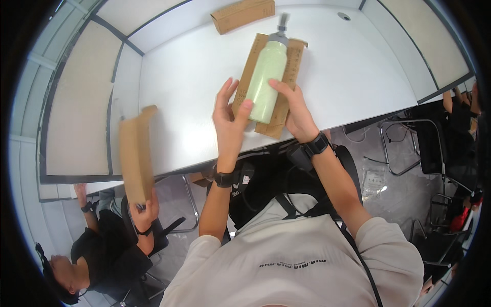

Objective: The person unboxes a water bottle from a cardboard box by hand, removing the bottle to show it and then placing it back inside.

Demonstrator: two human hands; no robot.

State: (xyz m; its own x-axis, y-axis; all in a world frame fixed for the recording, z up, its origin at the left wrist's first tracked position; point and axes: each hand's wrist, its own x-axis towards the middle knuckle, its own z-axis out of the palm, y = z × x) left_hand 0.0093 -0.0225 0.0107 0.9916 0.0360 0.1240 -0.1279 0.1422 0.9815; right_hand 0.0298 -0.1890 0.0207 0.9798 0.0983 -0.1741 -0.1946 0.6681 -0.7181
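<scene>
A pale green bottle (267, 78) with a grey cap (279, 37) and an upright loop or handle lies at a slant between my hands. Under it spreads a brown cardboard box (294, 63), its sides showing on both sides of the bottle, with printed writing on them. My left hand (229, 111) grips from the lower left, thumb on the bottle's base and fingers by the cardboard's edge. From the right, my right hand (298, 107) rests its thumb on the bottle's side; its other fingers are partly hidden behind the cardboard.
Another long brown carton (243, 16) lies at the back of the white table (184, 84). Low partitions (78, 99) enclose it. At left, a co-worker's hand (144, 215) holds up a blurred cardboard box (136, 153). A metal-framed chair (431, 147) stands at right.
</scene>
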